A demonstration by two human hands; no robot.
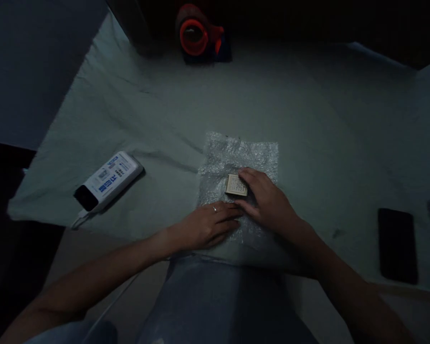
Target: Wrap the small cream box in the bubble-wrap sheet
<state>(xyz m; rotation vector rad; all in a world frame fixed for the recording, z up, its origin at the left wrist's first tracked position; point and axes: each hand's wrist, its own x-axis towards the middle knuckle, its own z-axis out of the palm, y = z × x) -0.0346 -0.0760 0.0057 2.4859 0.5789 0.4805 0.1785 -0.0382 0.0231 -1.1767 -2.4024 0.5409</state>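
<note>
A sheet of bubble wrap [241,153] lies flat on the cloth in front of me. On its middle sits a small box [236,185] with a pale printed label facing up. My right hand [268,198] comes from the right and holds the box, fingertips at its upper right corner and thumb along the near side. Just below, my left hand [209,224], with a ring on one finger, rests on the lower part of the sheet. Its fingers are stretched out, and their tips lie close to my right thumb.
A pale cloth [308,110] covers the table. An orange tape dispenser [194,38] stands at the back. To the left lies a white device [111,179] with a blue-printed label and a cable [79,219]. A black phone [397,246] lies at right.
</note>
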